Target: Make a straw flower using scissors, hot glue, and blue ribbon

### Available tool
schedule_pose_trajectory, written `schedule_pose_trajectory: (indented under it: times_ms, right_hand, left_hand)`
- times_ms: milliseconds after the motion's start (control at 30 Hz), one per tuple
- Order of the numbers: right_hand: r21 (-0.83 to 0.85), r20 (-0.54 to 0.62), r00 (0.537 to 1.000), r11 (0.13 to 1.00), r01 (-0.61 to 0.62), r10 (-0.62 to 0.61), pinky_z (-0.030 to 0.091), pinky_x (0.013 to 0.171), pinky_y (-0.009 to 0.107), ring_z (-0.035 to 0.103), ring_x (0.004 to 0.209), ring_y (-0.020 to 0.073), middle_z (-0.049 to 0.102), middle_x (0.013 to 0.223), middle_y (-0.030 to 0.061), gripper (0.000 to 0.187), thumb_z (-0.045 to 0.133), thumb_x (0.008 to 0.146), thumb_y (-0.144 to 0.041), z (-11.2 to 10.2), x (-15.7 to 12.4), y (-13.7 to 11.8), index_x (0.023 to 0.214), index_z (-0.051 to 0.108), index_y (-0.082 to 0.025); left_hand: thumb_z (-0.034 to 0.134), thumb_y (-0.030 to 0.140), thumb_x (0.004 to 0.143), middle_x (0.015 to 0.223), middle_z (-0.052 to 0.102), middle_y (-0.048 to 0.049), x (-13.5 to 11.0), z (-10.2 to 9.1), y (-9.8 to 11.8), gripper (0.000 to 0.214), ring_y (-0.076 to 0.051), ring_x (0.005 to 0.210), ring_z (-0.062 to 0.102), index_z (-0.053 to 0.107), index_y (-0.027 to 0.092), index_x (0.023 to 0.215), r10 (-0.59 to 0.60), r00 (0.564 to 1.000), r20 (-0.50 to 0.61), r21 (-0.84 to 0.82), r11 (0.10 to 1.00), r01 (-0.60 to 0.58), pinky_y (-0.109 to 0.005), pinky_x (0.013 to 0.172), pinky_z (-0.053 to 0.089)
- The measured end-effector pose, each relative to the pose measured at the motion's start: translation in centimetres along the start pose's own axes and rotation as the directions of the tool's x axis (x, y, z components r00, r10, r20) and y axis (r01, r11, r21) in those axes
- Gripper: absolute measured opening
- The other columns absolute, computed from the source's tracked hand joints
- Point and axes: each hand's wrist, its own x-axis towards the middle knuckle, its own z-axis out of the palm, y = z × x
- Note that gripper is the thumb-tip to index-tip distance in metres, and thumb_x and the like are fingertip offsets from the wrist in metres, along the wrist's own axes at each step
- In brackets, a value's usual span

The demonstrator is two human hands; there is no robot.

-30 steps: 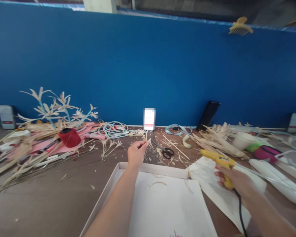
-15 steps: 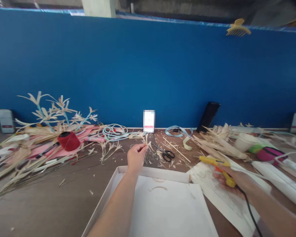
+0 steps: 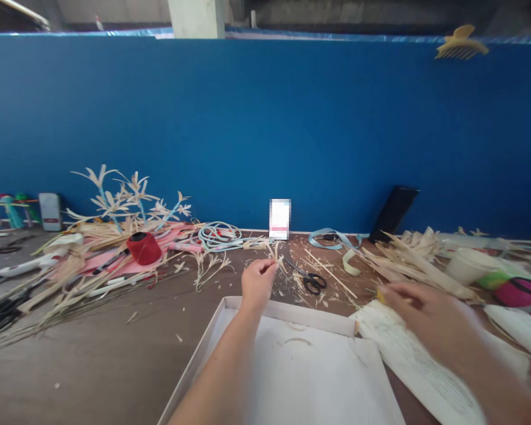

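My left hand (image 3: 258,284) is above the far edge of the white box lid (image 3: 287,306). Its thumb and fingers pinch a small pale flower of dried husk strips (image 3: 276,252). On the right, my right hand (image 3: 418,310) is blurred by motion, its fingers curled. The yellow tip of the glue gun (image 3: 382,295) shows just past its fingertips; the rest of the gun is hidden behind the hand. Whether the fingers grip it is unclear. Black-handled scissors (image 3: 314,283) lie beyond the lid among husk scraps.
Finished husk flowers on blue stems (image 3: 119,200) rise at the left, behind a red thread spool (image 3: 144,248). A phone (image 3: 279,219) leans on the blue partition (image 3: 248,130). Dried husks (image 3: 411,260), a paper cup (image 3: 471,265) and a printed sheet (image 3: 418,360) occupy the right.
The view has swung slightly left. My right hand, earlier holding the yellow glue gun in plain sight, now covers most of it. My left hand still pinches the husk flower.
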Motion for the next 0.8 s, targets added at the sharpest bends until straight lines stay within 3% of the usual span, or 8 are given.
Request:
schedule_pose_trajectory:
  times_ms: [67, 133, 200, 300, 367, 433, 600, 800]
  right_hand:
    - [0.228, 0.170, 0.978, 0.971, 0.079, -0.119, 0.040, 0.054, 0.028, 0.058, 0.062, 0.0184, 0.068, 0.074, 0.0033, 0.028, 0.056, 0.069, -0.050, 2.4, -0.5, -4.1, 0.075, 0.069, -0.026]
    - [0.444, 0.244, 0.963, 0.896, -0.005, -0.115, 0.039, 0.052, 0.026, 0.056, 0.060, 0.0164, 0.066, 0.069, 0.0027, 0.025, 0.058, 0.070, -0.046, 5.1, -0.5, -7.8, 0.074, 0.067, -0.023]
    - [0.634, 0.368, 0.930, 0.733, -0.246, -0.006, 0.035, 0.044, 0.022, 0.051, 0.054, 0.0119, 0.063, 0.067, 0.0017, 0.021, 0.060, 0.070, -0.040, 7.7, 0.0, -10.8, 0.078, 0.064, -0.021]
    - [0.715, 0.590, 0.797, 0.374, -0.591, 0.131, 0.021, 0.033, 0.015, 0.044, 0.046, 0.0056, 0.059, 0.074, 0.0011, 0.020, 0.063, 0.069, -0.036, 10.5, 0.9, -13.4, 0.075, 0.057, -0.018]
    - [0.691, 0.685, 0.718, 0.203, -0.694, 0.124, 0.018, 0.030, 0.013, 0.041, 0.043, 0.0030, 0.057, 0.074, 0.0001, 0.023, 0.065, 0.069, -0.037, 11.8, 1.4, -13.9, 0.074, 0.055, -0.017]
    - [0.670, 0.734, 0.677, 0.099, -0.735, 0.057, 0.017, 0.028, 0.011, 0.039, 0.041, 0.0013, 0.053, 0.069, -0.0018, 0.024, 0.066, 0.069, -0.037, 12.7, 1.7, -13.7, 0.075, 0.056, -0.015]
    - [0.702, 0.711, 0.703, -0.036, -0.711, -0.025, 0.016, 0.026, 0.009, 0.032, 0.037, -0.0005, 0.046, 0.059, -0.0045, 0.017, 0.066, 0.072, -0.028, 13.8, 1.6, -12.8, 0.078, 0.061, -0.013]
    - [0.765, 0.643, 0.765, -0.032, -0.644, -0.023, 0.017, 0.026, 0.010, 0.034, 0.039, 0.0003, 0.049, 0.062, -0.0045, 0.018, 0.071, 0.064, -0.026, 14.2, 1.3, -12.6, 0.072, 0.059, -0.015]
  left_hand:
    - [0.062, 0.029, 0.067, 0.081, 0.068, -0.0030, -0.1, -0.1, 0.1, 0.017, -0.015, 0.076, 0.059, 0.071, 0.018, 0.077, 0.002, 1.000, 0.002, 0.001, 1.000, -0.002, -0.026, 0.072, 0.043]
    - [0.062, 0.030, 0.068, 0.080, 0.068, -0.0025, -0.1, -0.1, 0.1, 0.017, -0.015, 0.076, 0.059, 0.071, 0.019, 0.077, 0.008, 1.000, 0.000, 0.002, 1.000, -0.008, -0.026, 0.072, 0.043]
    - [0.061, 0.031, 0.068, 0.077, 0.067, -0.0020, 0.0, -0.2, 0.0, 0.018, -0.015, 0.074, 0.059, 0.071, 0.019, 0.076, 0.013, 1.000, -0.009, -0.003, 1.000, -0.013, -0.026, 0.071, 0.043]
    - [0.061, 0.032, 0.069, 0.077, 0.067, -0.0020, 0.2, -0.2, -0.1, 0.019, -0.015, 0.074, 0.059, 0.071, 0.019, 0.078, 0.024, 0.999, -0.032, -0.013, 1.000, -0.025, -0.026, 0.072, 0.043]
    - [0.061, 0.030, 0.068, 0.079, 0.068, -0.0025, 0.3, -0.2, -0.1, 0.018, -0.015, 0.076, 0.059, 0.071, 0.018, 0.077, 0.025, 0.999, -0.042, -0.019, 0.999, -0.026, -0.026, 0.073, 0.043]
    - [0.061, 0.027, 0.069, 0.080, 0.068, -0.0026, 0.3, -0.1, 0.0, 0.015, -0.015, 0.077, 0.059, 0.071, 0.019, 0.077, 0.026, 0.999, -0.029, -0.018, 0.999, -0.027, -0.025, 0.073, 0.043]
    - [0.061, 0.027, 0.069, 0.077, 0.067, -0.0021, 0.2, -0.1, 0.1, 0.015, -0.015, 0.073, 0.059, 0.071, 0.019, 0.076, 0.028, 1.000, -0.010, 0.006, 1.000, -0.028, -0.025, 0.070, 0.043]
    - [0.061, 0.028, 0.069, 0.076, 0.066, -0.0015, 0.0, 0.0, 0.0, 0.015, -0.013, 0.072, 0.057, 0.071, 0.019, 0.077, 0.038, 0.999, 0.018, 0.046, 0.998, -0.039, -0.023, 0.068, 0.042]
